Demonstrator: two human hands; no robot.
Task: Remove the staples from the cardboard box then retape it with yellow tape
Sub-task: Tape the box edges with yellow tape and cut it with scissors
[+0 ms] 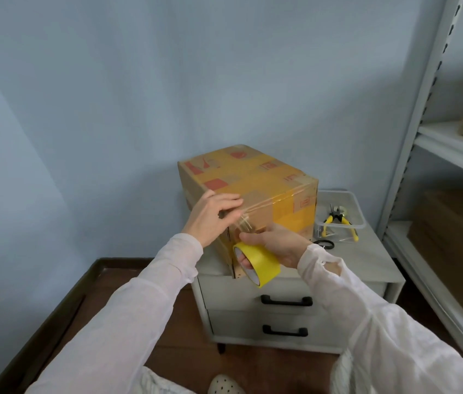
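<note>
Retaping is in hand: the brown cardboard box [253,177] sits on the grey two-drawer nightstand [366,260]. The left hand [210,214] lies spread, pressing its near top edge; the right hand [278,245] grips the yellow tape roll [264,265] (fingers through the core). Next, I'd judge: draw tape taut, smooth it. One box, one roll, one pair of yellow-handled pliers [338,220].

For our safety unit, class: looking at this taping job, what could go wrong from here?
1. The tape strip by the left hand looks bunched into strands on the cardboard box; it may stick wrinkled and hold weakly.
2. The box seems to overhang the cabinet front; pulling the yellow tape roll in the right hand could drag it off.
</note>
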